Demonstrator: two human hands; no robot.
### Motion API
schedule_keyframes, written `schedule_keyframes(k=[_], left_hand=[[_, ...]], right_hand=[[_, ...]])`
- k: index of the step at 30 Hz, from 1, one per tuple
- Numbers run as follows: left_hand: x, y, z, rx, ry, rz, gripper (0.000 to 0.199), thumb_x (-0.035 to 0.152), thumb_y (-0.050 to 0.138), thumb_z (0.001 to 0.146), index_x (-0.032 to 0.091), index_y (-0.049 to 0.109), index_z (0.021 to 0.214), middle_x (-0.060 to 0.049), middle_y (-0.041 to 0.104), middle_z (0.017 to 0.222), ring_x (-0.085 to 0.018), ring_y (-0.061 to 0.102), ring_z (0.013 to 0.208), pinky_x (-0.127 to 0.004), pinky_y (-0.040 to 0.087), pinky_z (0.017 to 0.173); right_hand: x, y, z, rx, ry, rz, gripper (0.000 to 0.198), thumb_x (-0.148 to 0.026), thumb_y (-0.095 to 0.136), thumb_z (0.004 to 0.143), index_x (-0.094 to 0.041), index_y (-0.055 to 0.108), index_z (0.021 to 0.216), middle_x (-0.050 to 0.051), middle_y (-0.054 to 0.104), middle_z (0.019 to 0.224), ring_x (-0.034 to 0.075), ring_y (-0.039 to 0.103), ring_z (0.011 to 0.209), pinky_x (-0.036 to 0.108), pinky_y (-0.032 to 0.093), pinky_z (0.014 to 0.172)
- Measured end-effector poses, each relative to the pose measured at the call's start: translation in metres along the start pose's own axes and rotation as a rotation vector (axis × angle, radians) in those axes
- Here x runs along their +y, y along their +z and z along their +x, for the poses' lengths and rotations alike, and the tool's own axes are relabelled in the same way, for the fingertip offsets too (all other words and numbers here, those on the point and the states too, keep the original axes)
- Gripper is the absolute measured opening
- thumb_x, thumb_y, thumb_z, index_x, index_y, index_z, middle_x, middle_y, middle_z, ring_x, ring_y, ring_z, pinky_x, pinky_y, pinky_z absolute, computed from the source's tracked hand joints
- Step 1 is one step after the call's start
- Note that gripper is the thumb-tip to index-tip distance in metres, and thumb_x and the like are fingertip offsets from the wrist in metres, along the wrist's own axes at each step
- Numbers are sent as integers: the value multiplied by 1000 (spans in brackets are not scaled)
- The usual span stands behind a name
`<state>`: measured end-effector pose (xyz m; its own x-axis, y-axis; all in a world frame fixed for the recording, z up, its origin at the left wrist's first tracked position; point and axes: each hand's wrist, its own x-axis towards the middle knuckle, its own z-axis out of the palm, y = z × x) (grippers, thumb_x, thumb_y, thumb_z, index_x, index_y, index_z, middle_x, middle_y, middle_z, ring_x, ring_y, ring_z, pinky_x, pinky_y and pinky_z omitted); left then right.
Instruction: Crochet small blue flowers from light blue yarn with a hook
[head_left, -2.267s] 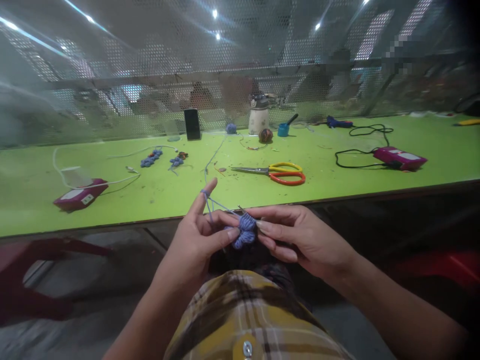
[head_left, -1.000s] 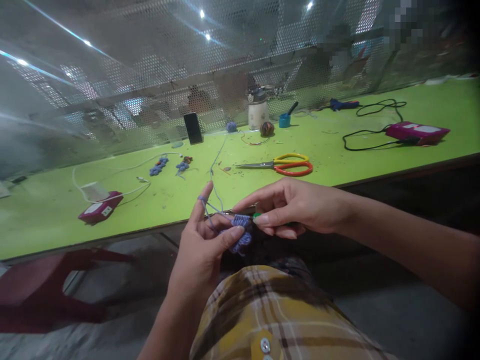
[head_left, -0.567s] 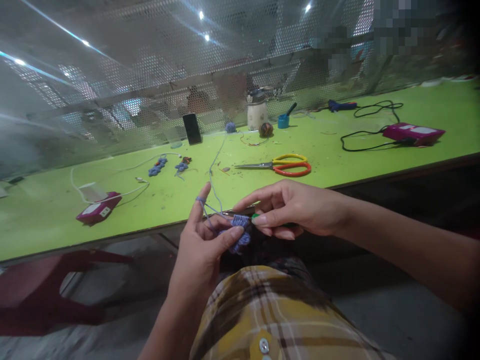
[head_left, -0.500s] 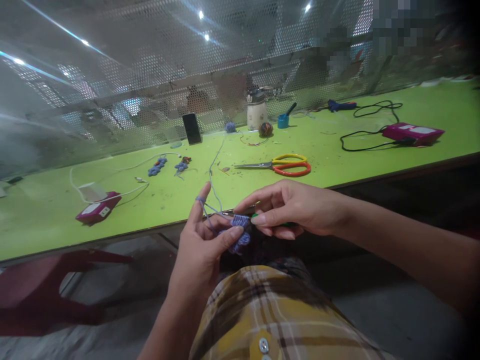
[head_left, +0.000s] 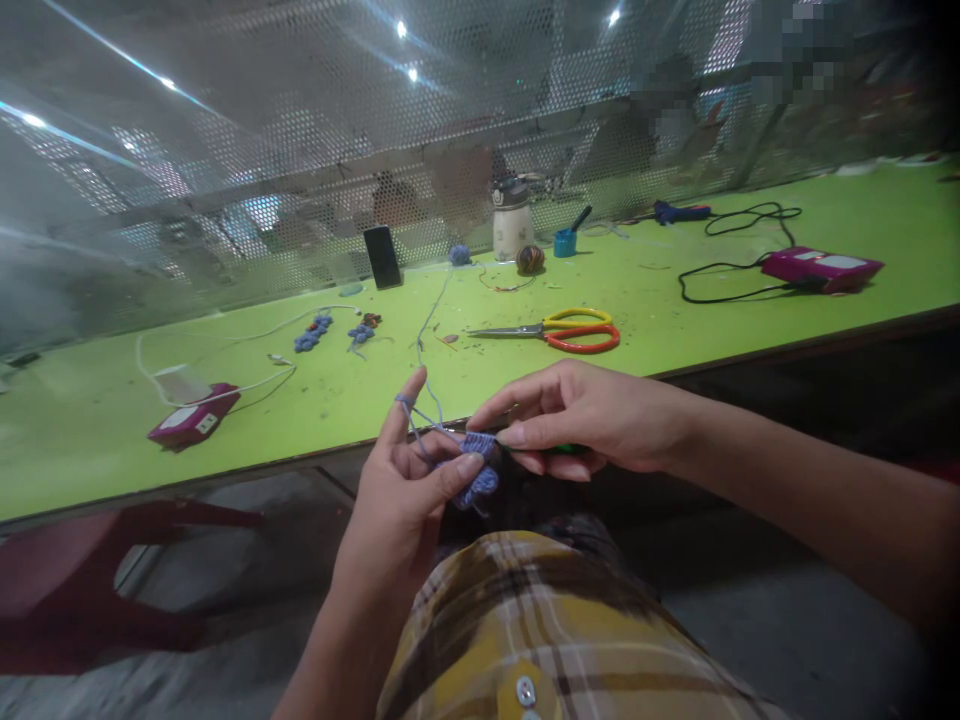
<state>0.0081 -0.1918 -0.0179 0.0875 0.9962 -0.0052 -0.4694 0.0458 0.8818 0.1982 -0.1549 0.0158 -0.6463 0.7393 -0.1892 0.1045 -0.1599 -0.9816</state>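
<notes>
A small purple-blue crochet piece is pinched between the thumb and fingers of my left hand. Yarn loops around my raised left index finger and runs back over the table to a purple-blue yarn ball. My right hand grips a crochet hook with a green handle, mostly covered by the fingers. Several yarn loops sit side by side along the hook's shaft at the top of the piece. Both hands are close together just in front of the table edge.
On the green table lie scissors, two small crocheted pieces, a phone, a bottle, a multicoloured yarn ball, a blue cup and two magenta power boxes. A dark red stool stands at lower left.
The crochet piece has tilted slightly, and the right fingers cover more of the hook's green handle. The yarn stays looped around my left index finger; otherwise the hands barely move.
</notes>
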Motion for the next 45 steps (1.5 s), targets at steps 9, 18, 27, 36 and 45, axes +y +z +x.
schedule_keyframes(k=[9,18,27,36,45], left_hand=[[1,1,0,-12,1,16,105,-1,83,61,24,33,150,5,69,66,-7,60,52,-15,49,55],[1,1,-1,12,17,56,104,3,85,59,24,37,148,6,69,66,-7,61,53,-15,49,57],[0,1,-1,20,5,47,102,3,85,59,25,38,147,6,68,66,-8,61,53,-17,51,59],[0,2,-1,19,14,42,102,0,84,59,21,37,148,6,68,66,-5,55,47,-16,50,57],[0,3,-1,22,22,40,109,-1,84,57,21,32,150,6,68,65,-5,56,49,-13,46,52]], right_hand=[[-2,1,0,41,17,-38,34,-26,68,82,-12,68,113,-4,58,57,3,43,37,14,28,34],[-1,2,2,41,7,-42,34,-26,68,81,-11,68,112,-4,57,56,3,41,36,14,25,33],[0,2,3,38,13,-49,33,-27,69,81,-12,68,110,-5,56,55,3,40,36,14,25,33],[1,3,4,53,11,-64,30,-29,68,83,-12,69,108,-4,56,55,3,40,36,14,24,33],[2,5,4,81,21,-73,28,-28,68,83,-11,70,105,-5,56,54,3,39,35,14,25,33]])
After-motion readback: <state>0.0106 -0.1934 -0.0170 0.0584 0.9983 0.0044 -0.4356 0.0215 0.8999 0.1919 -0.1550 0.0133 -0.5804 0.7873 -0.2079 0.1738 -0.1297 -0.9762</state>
